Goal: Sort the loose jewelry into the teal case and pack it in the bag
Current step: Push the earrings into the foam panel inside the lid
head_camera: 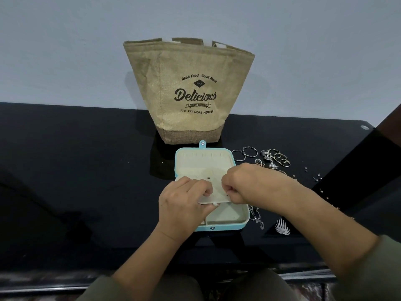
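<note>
The teal case lies open on the black table, its cream lid panel toward the bag. My left hand holds the cream earring flap raised over the case's base. My right hand pinches something very small at the flap's right edge; I cannot make out what. One small stud sits in the flap. Loose hoops and rings lie right of the case. A silver chain lies by the case's right side. The burlap bag stands open behind.
Small studs and earring backs are scattered at the far right near the table's corner. A white leaf-shaped piece lies right of the case near the front. A wall rises behind the bag.
</note>
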A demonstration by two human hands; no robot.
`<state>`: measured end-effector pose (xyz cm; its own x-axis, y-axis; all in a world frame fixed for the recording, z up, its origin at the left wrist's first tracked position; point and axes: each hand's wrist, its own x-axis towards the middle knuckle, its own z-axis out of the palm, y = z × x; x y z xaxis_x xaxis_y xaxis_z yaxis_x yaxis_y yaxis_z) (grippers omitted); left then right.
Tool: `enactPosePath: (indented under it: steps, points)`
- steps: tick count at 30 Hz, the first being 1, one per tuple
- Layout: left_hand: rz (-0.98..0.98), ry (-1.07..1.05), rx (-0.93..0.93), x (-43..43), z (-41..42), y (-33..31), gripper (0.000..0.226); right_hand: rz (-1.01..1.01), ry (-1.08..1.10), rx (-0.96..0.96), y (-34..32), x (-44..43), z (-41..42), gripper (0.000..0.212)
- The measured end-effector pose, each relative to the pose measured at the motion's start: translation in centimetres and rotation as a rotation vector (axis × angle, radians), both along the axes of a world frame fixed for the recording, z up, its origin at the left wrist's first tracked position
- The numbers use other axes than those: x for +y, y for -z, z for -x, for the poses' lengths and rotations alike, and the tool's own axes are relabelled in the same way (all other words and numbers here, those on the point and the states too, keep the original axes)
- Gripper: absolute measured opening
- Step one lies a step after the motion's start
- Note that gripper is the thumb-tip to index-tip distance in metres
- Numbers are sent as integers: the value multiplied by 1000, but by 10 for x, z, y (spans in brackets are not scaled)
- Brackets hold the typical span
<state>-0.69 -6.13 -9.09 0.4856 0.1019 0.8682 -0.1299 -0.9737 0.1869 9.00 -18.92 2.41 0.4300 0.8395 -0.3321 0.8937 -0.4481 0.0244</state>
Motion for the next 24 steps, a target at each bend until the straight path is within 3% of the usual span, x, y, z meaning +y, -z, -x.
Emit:
enactPosePath:
  steps: [4, 17, 24]
  points:
    - [25, 27, 7, 1, 0, 0, 26, 72, -17, -57, -2, 6, 2, 18]
    - [133, 55, 67, 3, 0, -4, 25, -51, -82, 56, 1, -8, -9, 24]
    - [-34, 50, 85, 5, -3, -15, 21, -349, 46, 255, 12, -27, -17, 20]
